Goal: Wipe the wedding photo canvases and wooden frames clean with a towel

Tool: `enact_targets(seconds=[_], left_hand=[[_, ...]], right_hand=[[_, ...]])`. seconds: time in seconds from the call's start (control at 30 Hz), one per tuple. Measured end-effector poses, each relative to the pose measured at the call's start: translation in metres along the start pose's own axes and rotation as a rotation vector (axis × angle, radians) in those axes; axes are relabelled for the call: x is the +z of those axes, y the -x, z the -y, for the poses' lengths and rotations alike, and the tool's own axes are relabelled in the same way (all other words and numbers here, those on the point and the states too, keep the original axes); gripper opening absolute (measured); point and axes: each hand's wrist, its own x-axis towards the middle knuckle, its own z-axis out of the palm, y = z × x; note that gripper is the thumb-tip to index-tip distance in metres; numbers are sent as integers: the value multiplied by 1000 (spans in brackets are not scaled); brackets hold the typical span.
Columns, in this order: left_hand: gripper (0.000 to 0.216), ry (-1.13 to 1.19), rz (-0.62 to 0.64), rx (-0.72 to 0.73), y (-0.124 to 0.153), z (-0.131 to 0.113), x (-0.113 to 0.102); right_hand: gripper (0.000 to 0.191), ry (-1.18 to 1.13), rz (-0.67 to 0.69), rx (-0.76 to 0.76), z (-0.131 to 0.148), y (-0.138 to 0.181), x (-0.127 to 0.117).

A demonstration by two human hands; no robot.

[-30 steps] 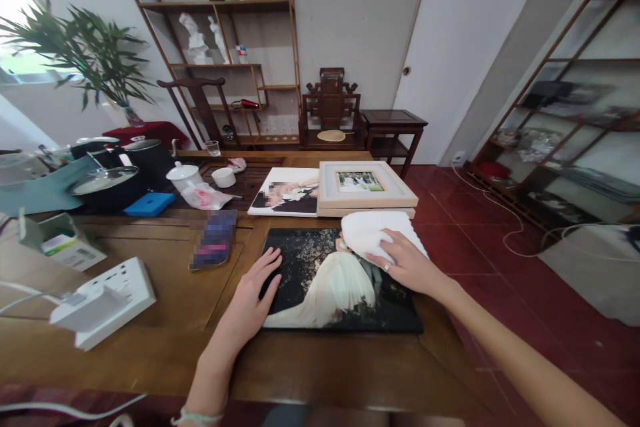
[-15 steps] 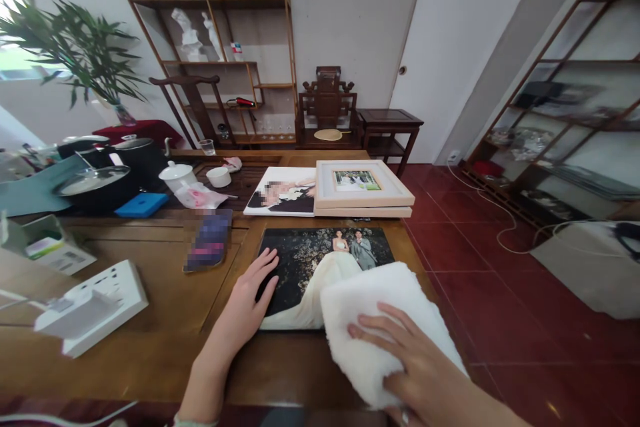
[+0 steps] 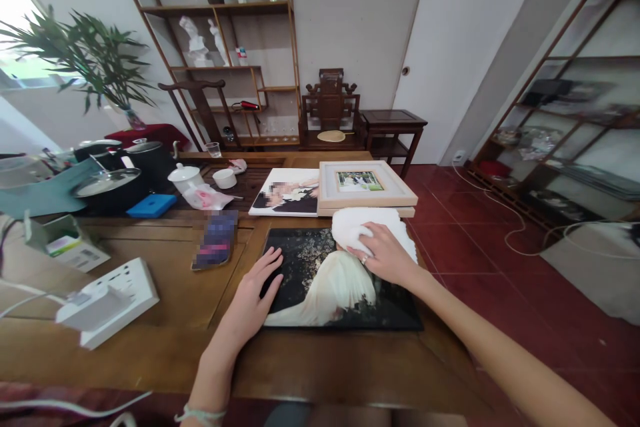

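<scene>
A dark wedding photo panel (image 3: 310,293) lies flat on the wooden table in front of me. Along its left edge rests my left hand (image 3: 257,283), fingers spread and laid on the surface, holding nothing. My right hand (image 3: 383,253) grips a white fluffy cloth (image 3: 350,223) and presses it on the panel's upper right part. The cloth covers the upper bodies of the couple in the picture and reaches the panel's far edge. A ring shows on one right finger.
Behind the panel lie a wood-framed picture (image 3: 367,190) and a white-edged photo print (image 3: 283,193). To the left are a phone (image 3: 216,240), a white power strip (image 3: 120,303), a blue block (image 3: 151,205), a lidded white cup (image 3: 185,177) and a black pot (image 3: 107,190).
My right hand has moved the cloth away from me, from the panel's near right corner to its far right part. The left hand stays at the left edge.
</scene>
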Motion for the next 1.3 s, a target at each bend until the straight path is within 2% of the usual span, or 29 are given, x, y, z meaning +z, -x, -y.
enact_targets(seconds=[0.1, 0.2, 0.37, 0.47, 0.53, 0.63, 0.83, 1.0, 1.17, 1.3], left_hand=[[35, 2, 0, 3, 0, 0, 0], [36, 0, 0, 4, 0, 1, 1], [36, -5, 2, 7, -1, 1, 1], [36, -3, 4, 9, -1, 0, 0], [36, -3, 4, 8, -1, 1, 0], [36, -4, 6, 4, -1, 1, 0], [37, 3, 17, 3, 0, 1, 0], [35, 16, 12, -7, -1, -1, -2], [34, 9, 7, -13, -2, -1, -2], [34, 4, 9, -9, -1, -1, -1]], right_hand=[[23, 3, -8, -13, 8, 3, 2], [16, -18, 15, -65, 29, 21, 0], [8, -153, 183, -206, 76, 66, -9], [11, -195, 267, -281, 91, 78, -15], [12, -228, 254, -293, 91, 75, -16], [14, -238, 174, -238, 76, 55, -15], [20, -40, 87, -114, 32, 3, -3], [28, 13, 64, -50, 12, -21, 5], [25, 24, 63, -42, 20, -16, 8], [14, -17, 101, -101, 50, 15, 3]])
